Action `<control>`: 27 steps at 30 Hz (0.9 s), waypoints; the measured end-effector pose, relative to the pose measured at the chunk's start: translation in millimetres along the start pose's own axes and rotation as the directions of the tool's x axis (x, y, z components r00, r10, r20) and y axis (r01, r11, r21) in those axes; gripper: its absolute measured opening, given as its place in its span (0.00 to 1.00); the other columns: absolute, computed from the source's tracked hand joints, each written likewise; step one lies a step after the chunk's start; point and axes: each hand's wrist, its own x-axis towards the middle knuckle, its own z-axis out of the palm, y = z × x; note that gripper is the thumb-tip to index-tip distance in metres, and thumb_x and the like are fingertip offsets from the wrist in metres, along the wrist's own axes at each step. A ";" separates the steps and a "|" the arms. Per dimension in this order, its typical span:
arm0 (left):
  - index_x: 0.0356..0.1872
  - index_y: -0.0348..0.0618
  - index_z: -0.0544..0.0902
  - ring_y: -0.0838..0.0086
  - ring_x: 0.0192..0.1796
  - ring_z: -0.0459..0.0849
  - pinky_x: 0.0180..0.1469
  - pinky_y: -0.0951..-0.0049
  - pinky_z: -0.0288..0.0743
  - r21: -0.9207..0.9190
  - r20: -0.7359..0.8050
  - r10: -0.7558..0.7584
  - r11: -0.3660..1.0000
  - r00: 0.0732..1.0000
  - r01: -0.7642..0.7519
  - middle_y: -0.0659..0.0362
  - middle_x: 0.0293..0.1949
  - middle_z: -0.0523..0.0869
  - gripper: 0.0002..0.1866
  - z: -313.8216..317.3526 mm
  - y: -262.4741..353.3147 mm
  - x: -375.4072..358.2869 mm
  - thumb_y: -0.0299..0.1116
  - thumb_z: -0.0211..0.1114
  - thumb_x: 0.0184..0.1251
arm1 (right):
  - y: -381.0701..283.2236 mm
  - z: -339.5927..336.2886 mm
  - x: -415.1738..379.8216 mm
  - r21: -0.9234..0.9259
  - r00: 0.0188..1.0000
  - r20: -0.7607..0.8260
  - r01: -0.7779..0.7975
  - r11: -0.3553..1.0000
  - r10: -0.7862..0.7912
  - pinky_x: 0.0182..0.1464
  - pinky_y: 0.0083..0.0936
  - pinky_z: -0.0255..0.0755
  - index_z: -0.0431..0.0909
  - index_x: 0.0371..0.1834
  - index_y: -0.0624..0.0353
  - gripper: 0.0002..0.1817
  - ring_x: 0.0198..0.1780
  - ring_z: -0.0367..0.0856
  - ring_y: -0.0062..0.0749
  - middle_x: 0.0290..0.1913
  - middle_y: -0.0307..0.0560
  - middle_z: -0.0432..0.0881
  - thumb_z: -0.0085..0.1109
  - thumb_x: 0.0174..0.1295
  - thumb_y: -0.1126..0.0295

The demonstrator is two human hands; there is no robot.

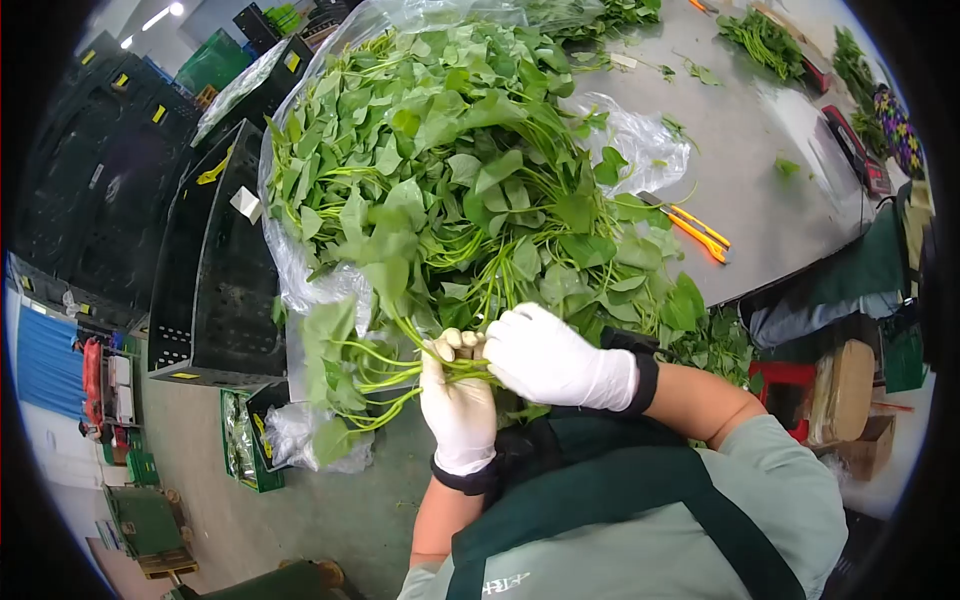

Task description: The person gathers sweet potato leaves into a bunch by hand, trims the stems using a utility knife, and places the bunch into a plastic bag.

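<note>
Long green stems with leaves (385,375) form a bunch in my gloved left hand (458,400), whose fingers are wrapped round the stems. My gloved right hand (550,358) is closed at the stem ends, touching the left fingers; what it pinches is too small to make out. Beyond both hands a large heap of leafy greens (430,150) lies on clear plastic (325,290). Orange-handled scissors (700,235) rest on the metal table to the right of the heap.
Black crates (235,290) stand left of the metal table (770,230). A red-edged device (855,150) and another bunch of greens (762,45) are at the far right. Part of another person (850,270) shows at the right edge. Below left is a green crate (240,440).
</note>
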 end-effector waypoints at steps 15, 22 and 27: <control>0.44 0.39 0.78 0.70 0.49 0.81 0.65 0.63 0.73 -0.080 0.108 0.095 0.993 0.990 -0.086 0.56 0.46 0.82 0.11 -7.7 31.3 21.7 0.36 0.51 0.77 | 13.7 -52.8 -0.7 0.133 0.932 -0.331 -0.109 0.985 0.148 0.48 0.37 0.68 0.78 0.37 0.55 0.13 0.45 0.76 0.41 0.42 0.45 0.78 0.66 0.51 0.64; 0.48 0.39 0.74 0.74 0.52 0.77 0.55 0.72 0.73 0.144 0.095 0.136 0.978 0.986 -0.148 0.57 0.50 0.76 0.09 0.8 15.6 9.9 0.33 0.50 0.78 | -24.6 -23.1 49.2 0.309 0.911 -0.365 -0.074 0.948 0.190 0.37 0.32 0.69 0.79 0.37 0.54 0.13 0.35 0.77 0.39 0.35 0.43 0.78 0.70 0.50 0.65; 0.49 0.40 0.73 0.73 0.52 0.77 0.56 0.71 0.73 0.145 0.061 0.107 0.983 0.992 -0.114 0.57 0.52 0.75 0.09 1.5 10.1 6.0 0.34 0.49 0.78 | -17.7 -7.8 44.5 0.431 0.911 -0.360 -0.028 0.902 0.200 0.33 0.34 0.72 0.78 0.36 0.56 0.08 0.30 0.77 0.43 0.29 0.45 0.76 0.66 0.54 0.71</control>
